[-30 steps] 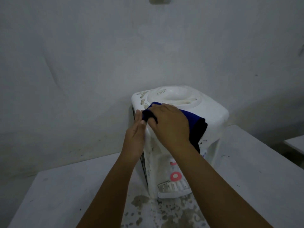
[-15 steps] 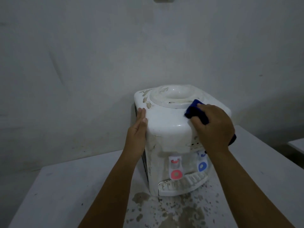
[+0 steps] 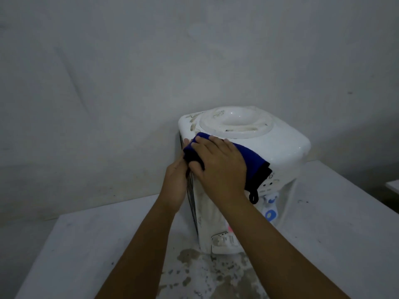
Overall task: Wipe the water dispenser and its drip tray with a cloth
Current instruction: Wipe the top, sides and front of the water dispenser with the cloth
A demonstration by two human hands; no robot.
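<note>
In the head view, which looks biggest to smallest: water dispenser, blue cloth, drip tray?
1. water dispenser
2. blue cloth, partly hidden under the right hand
3. drip tray, also partly hidden

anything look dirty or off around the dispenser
Yes. Brown grime streaks the water dispenser top's back-left corner, beyond the cloth. The drip tray looks soiled, and the table in front is blotched with stains.
</note>
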